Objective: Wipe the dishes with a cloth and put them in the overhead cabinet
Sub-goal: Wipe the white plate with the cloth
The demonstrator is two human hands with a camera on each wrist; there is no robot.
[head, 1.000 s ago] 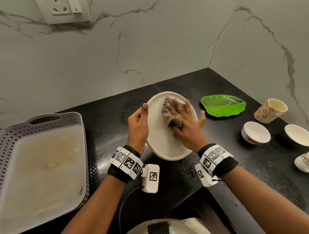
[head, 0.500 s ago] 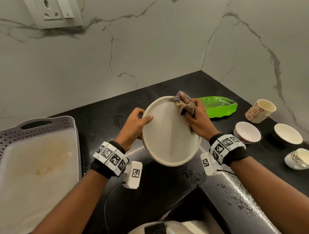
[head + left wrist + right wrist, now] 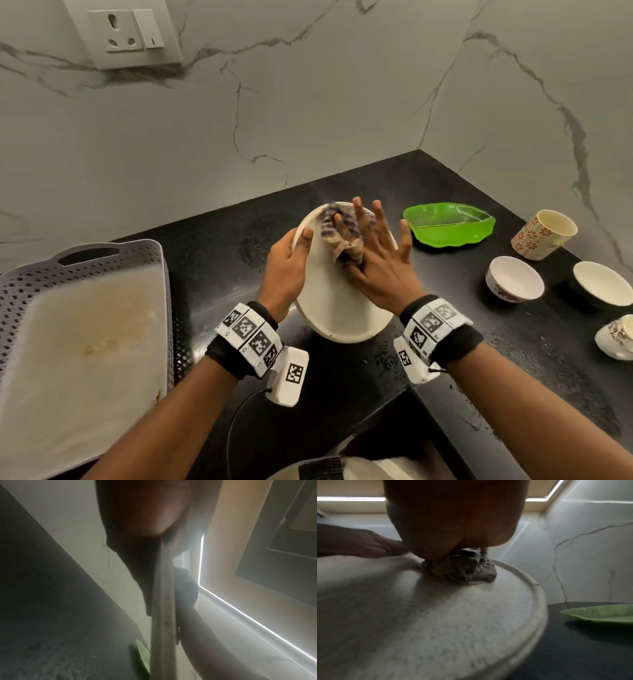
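Gripped at its left rim by the left hand [image 3: 286, 270], the plate [image 3: 337, 308] is held mid-frame while the cloth [image 3: 342, 233] is pressed onto it under the flat, spread right hand [image 3: 380, 267].

White marble-veined walls [image 3: 308, 113] meet in a corner above a black speckled countertop [image 3: 359, 387] — a wall socket [image 3: 125, 32] upper left.

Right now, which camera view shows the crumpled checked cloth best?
The right wrist view: the crumpled checked cloth fills the centre, pressed onto the speckled white plate under the right hand. In the head view, spread fingers partly cover the cloth. The left wrist view shows none of it.
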